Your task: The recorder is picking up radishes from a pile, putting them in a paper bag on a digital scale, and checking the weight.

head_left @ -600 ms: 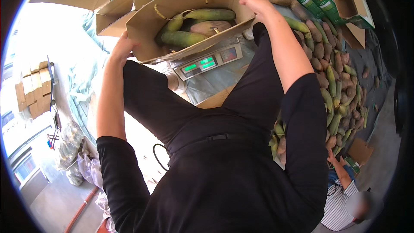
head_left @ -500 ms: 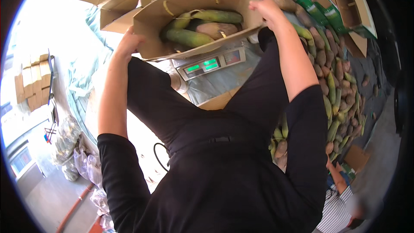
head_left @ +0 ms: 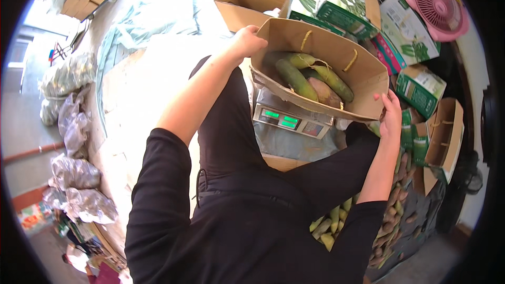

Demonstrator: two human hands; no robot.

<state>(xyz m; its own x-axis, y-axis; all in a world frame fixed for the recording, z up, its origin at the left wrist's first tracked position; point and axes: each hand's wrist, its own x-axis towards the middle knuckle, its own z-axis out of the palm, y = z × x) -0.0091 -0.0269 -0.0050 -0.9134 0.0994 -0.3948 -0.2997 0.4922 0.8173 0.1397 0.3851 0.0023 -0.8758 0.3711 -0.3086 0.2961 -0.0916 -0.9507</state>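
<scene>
An open brown cardboard box (head_left: pixel 357 68) with rope handles sits over a digital scale (head_left: pixel 292 120) with green lit readouts. Inside lie several long green and brownish vegetables (head_left: pixel 310 76). My left hand (head_left: pixel 248 41) grips the box's left wall. My right hand (head_left: pixel 391 115) holds its right lower corner. My black-clad knees are bent under the scale.
A pile of loose vegetables (head_left: pixel 386 215) lies on the floor at right. Green and white cartons (head_left: pixel 407 26), open brown boxes (head_left: pixel 247 2) and a pink fan (head_left: pixel 436 0) stand behind. Grey plastic sacks (head_left: pixel 73 179) lie at left.
The view has swung round, so the box now shows to the right. Both hands still hold it over the scale, and it looks a little lower.
</scene>
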